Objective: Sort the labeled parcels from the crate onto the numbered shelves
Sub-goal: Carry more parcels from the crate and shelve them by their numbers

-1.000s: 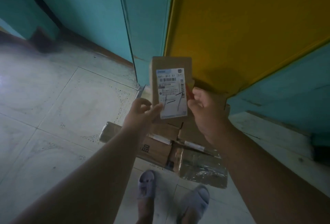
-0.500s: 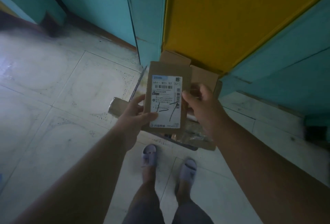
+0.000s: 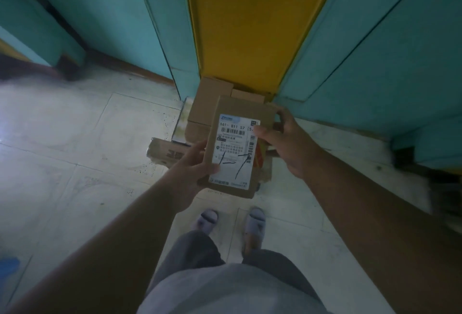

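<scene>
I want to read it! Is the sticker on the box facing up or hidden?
Facing up. The white label on the box faces the camera, handwritten "1-7" showing; the left hand and right hand hold its sides.

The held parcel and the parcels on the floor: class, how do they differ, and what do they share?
1. The held parcel is up in both hands, the left hand and the right hand; the floor parcels lie piled by the wall.
2. The held parcel shows a white label with handwritten marks; the floor parcels show no such label from here.
Both are brown cardboard.
</scene>
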Demonstrator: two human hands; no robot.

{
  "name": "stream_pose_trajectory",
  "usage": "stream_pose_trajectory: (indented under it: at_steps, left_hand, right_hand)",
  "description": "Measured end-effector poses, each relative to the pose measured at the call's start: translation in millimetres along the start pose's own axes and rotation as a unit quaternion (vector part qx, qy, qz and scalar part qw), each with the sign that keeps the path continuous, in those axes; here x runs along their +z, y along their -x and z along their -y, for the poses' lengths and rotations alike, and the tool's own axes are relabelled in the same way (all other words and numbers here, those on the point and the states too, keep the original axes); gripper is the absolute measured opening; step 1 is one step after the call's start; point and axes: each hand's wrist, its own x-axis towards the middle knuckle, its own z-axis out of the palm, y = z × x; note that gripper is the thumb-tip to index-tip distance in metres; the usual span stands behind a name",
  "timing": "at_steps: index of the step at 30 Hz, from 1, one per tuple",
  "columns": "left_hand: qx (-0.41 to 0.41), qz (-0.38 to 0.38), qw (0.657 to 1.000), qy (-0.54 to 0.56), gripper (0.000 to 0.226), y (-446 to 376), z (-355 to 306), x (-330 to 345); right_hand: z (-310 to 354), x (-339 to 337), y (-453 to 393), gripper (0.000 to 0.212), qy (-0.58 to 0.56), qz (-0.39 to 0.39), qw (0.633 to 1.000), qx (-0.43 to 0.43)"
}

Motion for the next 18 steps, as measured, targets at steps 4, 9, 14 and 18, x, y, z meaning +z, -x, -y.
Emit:
stream_pose_trajectory:
  at_steps: [4,9,14,18]
  left_hand:
    - [-0.027,0.108,0.993,-0.04,0.052,-6,-27,14]
    - [-0.049,0.209,0.97,-0.117,0.062,-22,-35,73]
    - [-0.052,0.293,0.93,-0.214,0.069,-12,-7,179]
    - [-0.012,0.346,0.892,-0.29,0.064,6,25,289]
  right_hand:
    - [14,-14,37,0.046,-0.053,-0.108,0.992,-0.036]
    - [0,-55,109,0.042,-0.118,-0.256,0.958,-0.048]
    - [-19,-118,217,0.036,-0.174,-0.388,0.903,-0.057]
    - [-48,-174,312,0.031,-0.194,-0.479,0.852,-0.083]
